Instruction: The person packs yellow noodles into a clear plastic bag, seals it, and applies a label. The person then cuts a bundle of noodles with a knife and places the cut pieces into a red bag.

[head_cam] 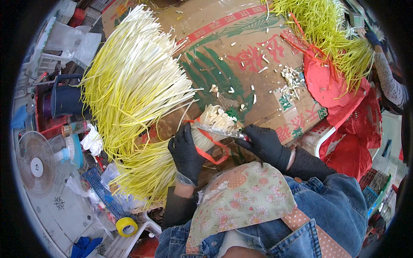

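Observation:
A bundle of yellow chives [155, 164] lies before me, its pale stem ends pointing up and right. Around its pale part is a red plastic tie [208, 154] with a loose loop. My left hand [185, 153], in a black glove, rests on the bundle with its fingers at the tie; whether it grips is unclear. My right hand [266, 145], also black-gloved, is closed on the handle of a knife [219, 131], whose blade lies across the bundle close to the stem ends. A large loose heap of yellow chives [138, 80] spreads up and left of the bundle.
Printed cardboard [226, 61] covers the work surface, with cut stem ends [290, 84] scattered on it. More yellow chives [335, 35] and red plastic sheeting [348, 142] are at right, near another person's gloved hand [372, 38]. A fan [36, 164] and yellow tape roll [126, 226] are at left.

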`<state>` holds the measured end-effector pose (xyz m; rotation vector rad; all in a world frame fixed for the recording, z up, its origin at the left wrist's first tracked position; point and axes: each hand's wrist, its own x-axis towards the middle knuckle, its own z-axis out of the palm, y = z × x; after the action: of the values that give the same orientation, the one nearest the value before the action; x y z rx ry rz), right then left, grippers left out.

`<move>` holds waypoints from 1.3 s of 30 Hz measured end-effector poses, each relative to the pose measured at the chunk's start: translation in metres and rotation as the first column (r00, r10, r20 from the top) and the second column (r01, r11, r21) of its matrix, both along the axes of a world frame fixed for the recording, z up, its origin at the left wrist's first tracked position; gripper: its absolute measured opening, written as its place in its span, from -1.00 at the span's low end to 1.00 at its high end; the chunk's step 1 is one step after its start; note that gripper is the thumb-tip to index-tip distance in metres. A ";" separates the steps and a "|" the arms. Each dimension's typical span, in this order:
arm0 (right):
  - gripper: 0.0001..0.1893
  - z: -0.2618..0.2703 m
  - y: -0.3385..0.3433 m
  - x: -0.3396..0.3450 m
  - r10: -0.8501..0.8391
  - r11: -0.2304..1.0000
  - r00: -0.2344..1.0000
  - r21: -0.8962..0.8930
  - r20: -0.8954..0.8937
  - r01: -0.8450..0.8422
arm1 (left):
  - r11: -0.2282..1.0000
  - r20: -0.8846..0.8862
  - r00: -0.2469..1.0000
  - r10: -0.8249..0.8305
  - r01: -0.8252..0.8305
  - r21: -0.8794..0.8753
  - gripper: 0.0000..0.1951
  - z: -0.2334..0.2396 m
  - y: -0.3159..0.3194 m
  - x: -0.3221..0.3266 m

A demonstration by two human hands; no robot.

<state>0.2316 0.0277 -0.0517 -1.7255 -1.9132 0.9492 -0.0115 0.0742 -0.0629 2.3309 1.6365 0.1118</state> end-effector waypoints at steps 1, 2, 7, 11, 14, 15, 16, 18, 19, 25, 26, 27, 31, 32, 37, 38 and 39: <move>-0.73 0.000 0.002 -0.001 0.001 0.999 0.999 0.044 0.051 -0.003 | 1.000 0.028 1.000 0.005 -0.006 0.031 -0.05 0.001 0.000 0.000; -0.75 -0.001 0.004 0.001 0.005 0.994 0.996 0.104 0.090 -0.014 | 0.999 -0.018 1.000 0.016 -0.016 -0.030 -0.07 0.001 0.001 -0.001; -0.76 0.005 -0.029 0.047 -0.204 0.955 0.958 -0.173 0.200 0.240 | 0.998 -0.102 0.994 0.032 -0.037 -0.051 -0.12 0.000 0.002 0.000; -0.71 0.008 -0.042 0.056 -0.381 0.901 0.922 -0.192 0.074 0.388 | 0.995 -0.127 0.991 0.050 -0.039 0.089 -0.16 -0.004 -0.013 0.007; -0.68 0.002 -0.023 0.014 -0.257 0.941 0.959 -0.256 -0.116 0.222 | 0.986 -0.136 0.989 0.060 -0.038 0.160 -0.18 -0.007 -0.021 0.010; -0.66 -0.003 -0.012 -0.001 -0.194 0.949 0.977 -0.268 -0.088 0.165 | 0.987 -0.136 0.989 0.063 -0.042 0.152 -0.18 -0.008 -0.023 0.010; -0.66 -0.009 -0.002 -0.008 -0.188 0.967 0.981 -0.185 -0.057 0.175 | 0.990 -0.104 0.992 0.067 -0.053 0.134 -0.18 -0.009 -0.023 0.010; -0.65 -0.018 0.006 -0.011 -0.172 0.985 0.985 -0.008 -0.026 0.171 | 0.994 -0.112 0.989 0.100 -0.095 0.047 -0.18 -0.012 -0.026 0.009; -0.65 -0.023 0.003 -0.005 -0.161 0.978 0.987 -0.137 0.009 0.160 | 0.993 -0.057 0.992 0.109 -0.107 0.050 -0.18 -0.014 -0.026 0.008; -0.71 -0.009 -0.065 0.062 -0.275 0.883 0.954 -0.363 0.117 0.299 | 0.944 -0.056 0.998 0.023 -0.003 0.330 -0.30 -0.026 -0.063 0.015; -0.69 -0.002 -0.069 0.065 -0.302 0.848 0.942 -0.409 0.148 0.336 | 0.945 -0.087 0.995 0.046 -0.015 0.326 -0.30 -0.029 -0.067 0.016; -0.71 0.002 -0.066 0.062 -0.274 0.876 0.961 -0.401 0.046 0.269 | 0.940 -0.095 0.994 0.053 -0.017 0.340 -0.29 -0.031 -0.071 0.017; -0.75 0.003 -0.022 0.030 -0.094 0.948 0.994 -0.310 -0.060 0.071 | 0.929 -0.183 0.980 0.075 -0.002 0.370 -0.45 -0.034 -0.073 0.015; -0.74 -0.004 -0.009 0.017 -0.067 0.961 0.998 -0.270 0.005 0.066 | 0.927 -0.187 0.981 0.057 0.018 0.374 -0.48 -0.035 -0.072 0.016; -0.66 -0.019 -0.018 0.027 -0.119 0.938 0.993 -0.330 -0.011 0.109 | 0.927 -0.105 0.992 0.076 -0.031 0.374 -0.58 -0.037 -0.071 0.017; -0.66 -0.013 -0.032 0.041 -0.155 0.906 0.988 -0.400 -0.009 0.138 | 0.932 -0.107 0.990 0.096 -0.052 0.359 -0.59 -0.038 -0.071 0.018; -0.65 -0.009 -0.043 0.053 -0.199 0.864 0.980 -0.473 -0.014 0.169 | 0.923 -0.137 0.986 0.093 -0.033 0.383 -0.59 -0.039 -0.071 0.018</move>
<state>0.2842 -0.0153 -0.0607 -2.0673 -1.5195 1.4620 0.0064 0.0030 -0.1016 2.6250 1.9105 0.2965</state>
